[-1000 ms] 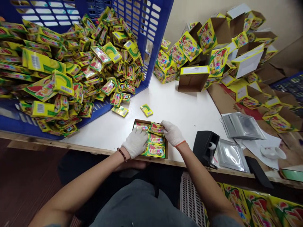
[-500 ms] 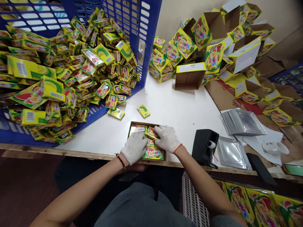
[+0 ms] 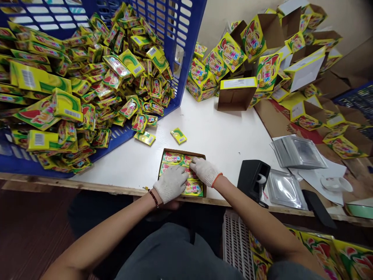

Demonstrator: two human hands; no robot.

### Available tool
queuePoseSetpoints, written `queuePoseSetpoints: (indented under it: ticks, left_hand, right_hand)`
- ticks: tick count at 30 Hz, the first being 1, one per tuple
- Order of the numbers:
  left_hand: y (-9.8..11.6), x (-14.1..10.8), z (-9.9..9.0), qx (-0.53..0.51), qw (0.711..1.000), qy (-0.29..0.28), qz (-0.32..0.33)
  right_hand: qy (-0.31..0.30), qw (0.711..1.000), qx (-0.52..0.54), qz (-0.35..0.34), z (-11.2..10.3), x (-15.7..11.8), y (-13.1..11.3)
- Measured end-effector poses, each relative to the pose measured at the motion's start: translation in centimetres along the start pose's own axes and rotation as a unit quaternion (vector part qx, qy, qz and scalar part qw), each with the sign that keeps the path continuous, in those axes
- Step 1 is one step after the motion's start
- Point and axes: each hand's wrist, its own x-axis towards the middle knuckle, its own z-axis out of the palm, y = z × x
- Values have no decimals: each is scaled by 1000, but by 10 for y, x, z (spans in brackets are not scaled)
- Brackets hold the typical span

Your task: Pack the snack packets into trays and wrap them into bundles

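Note:
An open carton (image 3: 204,191) lies at the table's front edge, with several yellow-green packs (image 3: 173,157) flat inside it. My left hand (image 3: 171,183), in a white knitted glove, rests over the carton's left part, palm down, fingers extended onto the packs. My right hand (image 3: 205,171), gloved too, reaches over the carton's right wall and touches the packs with its fingertips; nothing is seen gripped in it. Both hands hide part of the packs. Two loose packs, one (image 3: 178,135) behind the carton and one (image 3: 145,138) by the basket, lie on the table.
A blue basket (image 3: 186,50) heaped with packs fills the left. Empty printed cartons (image 3: 237,94) pile up at the back right. A black tape dispenser (image 3: 251,179), clear plastic trays (image 3: 286,188) and a cup (image 3: 336,182) lie at right. A white crate (image 3: 237,241) stands below.
The tilted pack near my right fingers now lies level among the others. My left hand has moved slightly right over the packs. The whole view has shifted a little.

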Motion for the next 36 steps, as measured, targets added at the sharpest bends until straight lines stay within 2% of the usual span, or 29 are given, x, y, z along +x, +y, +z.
queuePoseSetpoints:
  ticks: [2,3,5,7,9,12,14,16,18,20,21,23,25,27,30,32,34,36]
  left_hand:
    - [2,11,-3,3,1000,20,-2]
    - [3,17,-3,5,999,31,12]
    - [3,31,1,7,998,44,45]
    - [2,42,9,7,997,41,58]
    - [2,48,17,6,998,30,53]
    - [5,50,19,-9,999,18,47]
    - [4,46,10,-42,998,19,53]
    - [-3,38,-4,-87,994,52,51]
    - [-24,26,-20,-112,986,124,10]
    - [-58,12,-31,-97,975,187,-78]
    - [-79,6,-34,-76,970,194,-127]
    - [-121,-3,-34,-18,971,142,-192]
    - [-155,-6,-27,56,975,92,-193]
    - [-175,-3,-17,103,976,72,-179]
    - [-185,5,-10,119,975,57,-177]
    - [-187,10,-10,113,974,52,-187]
    - [-188,13,-12,103,974,52,-195]
    - [-189,16,-15,102,975,53,-190]
  right_hand:
    - [-15,997,74,-23,-2,5,13]
    - [1,992,125,-28,-4,7,23]
    - [84,969,232,-11,-5,12,46]
    - [192,930,312,34,-5,20,67]
    - [244,901,349,78,-5,36,80]
    - [219,902,351,126,-5,77,76]
    - [196,910,339,138,-6,108,61]
    - [171,924,307,151,-5,135,44]
    - [137,941,255,177,-4,153,32]
    - [108,952,215,189,-3,160,29]
    - [103,954,214,182,-2,159,29]
    - [107,949,245,166,-3,150,35]
    - [132,929,310,155,-6,129,41]
    - [163,889,406,135,-13,99,43]
    - [168,813,553,66,-23,44,34]
    - [128,788,601,41,-24,10,21]
    - [83,801,592,34,-17,-14,4]
    - [48,836,546,29,-4,-25,-13]
